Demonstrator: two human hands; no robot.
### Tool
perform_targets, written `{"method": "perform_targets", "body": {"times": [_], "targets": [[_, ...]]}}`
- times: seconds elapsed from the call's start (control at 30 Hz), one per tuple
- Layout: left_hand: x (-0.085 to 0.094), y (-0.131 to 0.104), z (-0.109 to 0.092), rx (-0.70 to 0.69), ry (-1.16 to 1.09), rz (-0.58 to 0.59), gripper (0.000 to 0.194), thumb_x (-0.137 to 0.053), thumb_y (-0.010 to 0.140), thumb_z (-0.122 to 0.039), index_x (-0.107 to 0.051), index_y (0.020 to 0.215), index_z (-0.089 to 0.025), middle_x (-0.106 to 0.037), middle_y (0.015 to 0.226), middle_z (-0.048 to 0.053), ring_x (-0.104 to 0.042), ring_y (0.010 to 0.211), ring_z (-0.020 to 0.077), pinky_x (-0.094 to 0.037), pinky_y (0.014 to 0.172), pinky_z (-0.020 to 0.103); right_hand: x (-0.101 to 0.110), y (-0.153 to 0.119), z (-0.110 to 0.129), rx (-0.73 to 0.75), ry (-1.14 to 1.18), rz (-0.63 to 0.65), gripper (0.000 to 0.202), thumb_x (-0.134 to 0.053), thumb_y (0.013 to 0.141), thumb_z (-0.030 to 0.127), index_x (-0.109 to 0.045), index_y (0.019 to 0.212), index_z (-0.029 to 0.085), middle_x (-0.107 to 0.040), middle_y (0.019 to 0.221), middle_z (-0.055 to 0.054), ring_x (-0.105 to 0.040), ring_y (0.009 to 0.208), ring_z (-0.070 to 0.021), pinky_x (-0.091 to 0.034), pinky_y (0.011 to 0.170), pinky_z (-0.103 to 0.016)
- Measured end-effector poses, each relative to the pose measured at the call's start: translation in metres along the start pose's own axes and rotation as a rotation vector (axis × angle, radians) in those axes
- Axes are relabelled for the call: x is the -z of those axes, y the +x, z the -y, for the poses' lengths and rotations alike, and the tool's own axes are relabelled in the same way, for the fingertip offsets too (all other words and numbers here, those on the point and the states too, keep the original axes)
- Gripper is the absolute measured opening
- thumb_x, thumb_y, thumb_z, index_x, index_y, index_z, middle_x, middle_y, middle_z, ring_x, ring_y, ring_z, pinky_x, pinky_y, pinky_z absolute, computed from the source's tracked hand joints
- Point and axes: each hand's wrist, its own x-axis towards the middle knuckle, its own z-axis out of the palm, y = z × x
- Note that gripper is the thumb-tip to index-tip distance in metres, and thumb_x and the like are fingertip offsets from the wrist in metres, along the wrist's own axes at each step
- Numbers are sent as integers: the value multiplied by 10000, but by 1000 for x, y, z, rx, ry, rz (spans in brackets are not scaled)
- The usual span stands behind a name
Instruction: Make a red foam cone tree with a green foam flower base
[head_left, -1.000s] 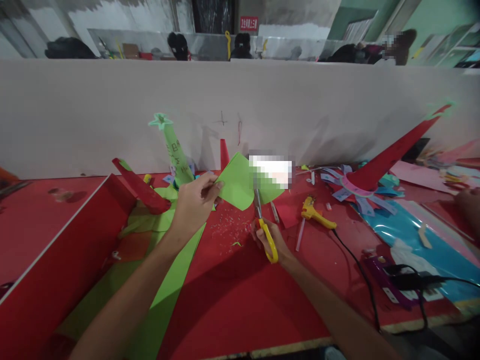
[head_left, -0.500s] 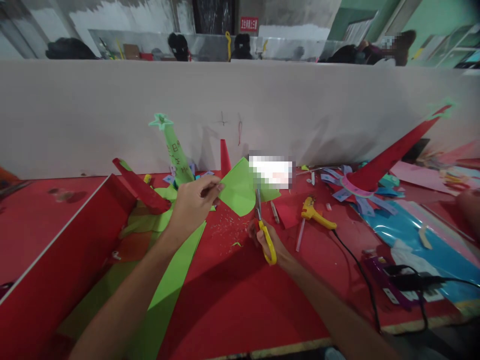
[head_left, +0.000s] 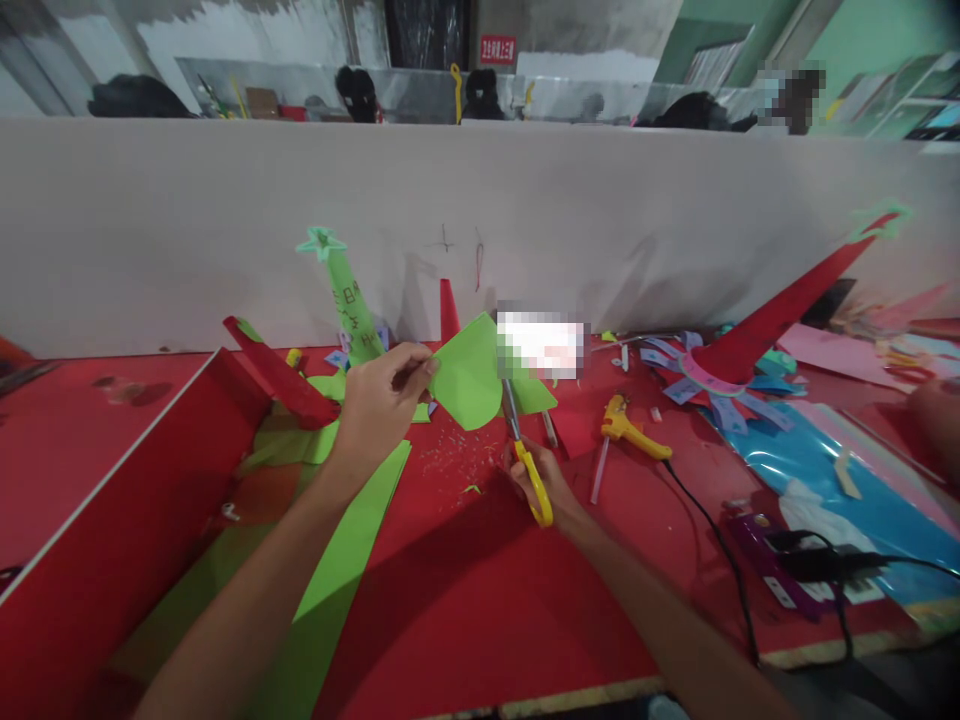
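Observation:
My left hand [head_left: 382, 400] pinches the left corner of a green sheet [head_left: 466, 378], perhaps paper or thin foam, raised above the red table [head_left: 465, 580]. In my right hand [head_left: 540, 475] is a pair of yellow-handled scissors [head_left: 531, 480]. The blades point away from me and lie at the sheet, between its rounded left part and a smaller flap on the right. A blurred patch hides part of the area near the blade tips. Small scraps are scattered on the table beneath the sheet.
A yellow glue gun [head_left: 634, 432] with a black cord lies to the right, near a purple power strip [head_left: 784, 565]. A green cone [head_left: 356, 310] and a red cone [head_left: 787, 300] stand towards the back. A red box [head_left: 142, 480] is at left. Another person's hand [head_left: 936, 420] shows at the far right.
The green sheet and my left hand have shifted slightly left. The scissors have tilted a little, their blades still at the sheet.

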Motion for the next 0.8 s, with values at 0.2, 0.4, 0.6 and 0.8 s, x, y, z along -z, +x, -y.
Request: {"method": "perform_targets", "body": {"times": [0.2, 0.4, 0.6, 0.8], "targets": [[2, 0, 1, -45, 83, 79, 204, -614, 992, -345, -712, 871, -214, -658, 654, -33, -612, 565, 114, -433, 589, 231, -3, 1, 3, 51, 27, 12, 626, -598, 819, 873, -584, 850, 248, -533, 757, -14, -495, 653, -162, -433, 546, -293], [2, 1, 2, -21, 60, 59, 223, -620, 984, -375, -704, 880, -196, -645, 653, -24, -613, 571, 121, -417, 568, 238, 7, -1, 13, 51, -58, 28, 635, -609, 830, 856, -532, 780, 228, -454, 666, 34, -388, 584, -122, -327, 508, -270], [0, 2, 2, -19, 21, -24, 179, -630, 961, -337, -700, 874, -197, -665, 713, -12, -604, 620, 121, -446, 604, 243, 11, 0, 7, 40, -148, 18, 644, -641, 798, 858, -480, 732, 238, -434, 639, 36, -359, 572, -123, -270, 493, -272], [3, 2, 4, -67, 41, 17, 210, -630, 978, -364, -714, 878, -200, -672, 732, -16, -581, 625, 116, -441, 627, 249, 1, 2, 2, 46, -19, 44, 669, -567, 800, 902, -538, 869, 237, -509, 771, 7, -419, 600, -125, -356, 524, -269]]}}
